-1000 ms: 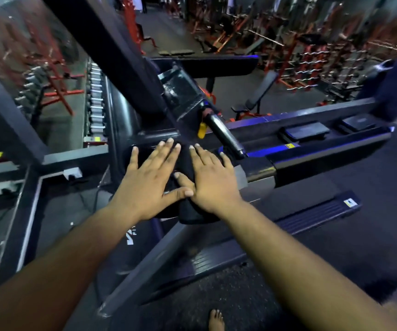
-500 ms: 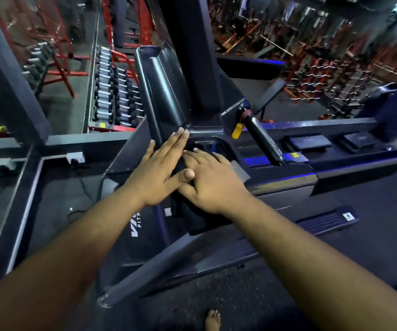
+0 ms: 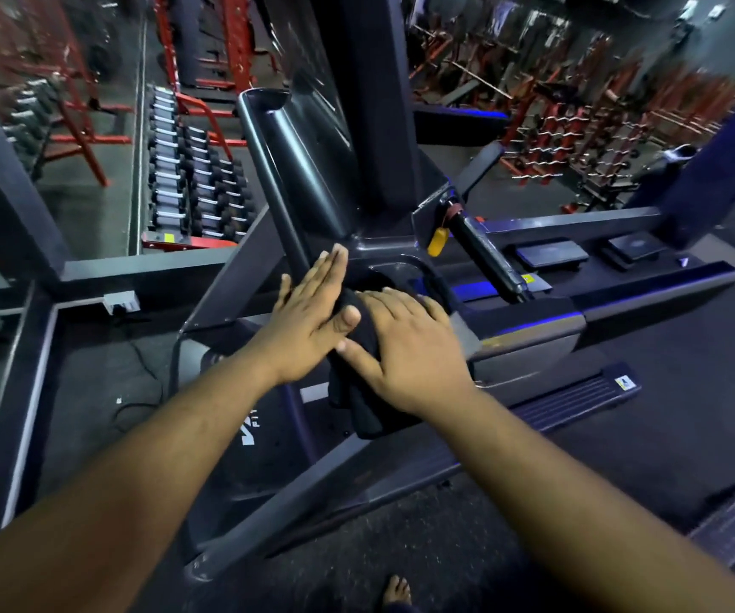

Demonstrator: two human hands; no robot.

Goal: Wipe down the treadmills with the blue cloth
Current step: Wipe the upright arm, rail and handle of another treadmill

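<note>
A dark cloth (image 3: 357,402) lies over the treadmill's console frame (image 3: 379,254), at the foot of its black upright. Both hands press on it side by side. My left hand (image 3: 310,323) lies flat with straight fingers that point up along the upright, its thumb on the cloth. My right hand (image 3: 410,349) covers the cloth's right part; its fingers bend down over the far edge into a dark recess. The cloth's lower end hangs free below my hands. In this dim light the cloth looks almost black.
A black handlebar (image 3: 487,256) with a yellow tag (image 3: 438,242) juts out to the right. The treadmill's belt and side rail (image 3: 578,402) run right. A dumbbell rack (image 3: 188,179) stands behind glass at left. My bare foot (image 3: 396,590) is on the floor below.
Both hands slid the cloth slightly toward the upright's base. My right fingers, flat a second ago, now bend over the cloth's far edge. The view tilted up and left.
</note>
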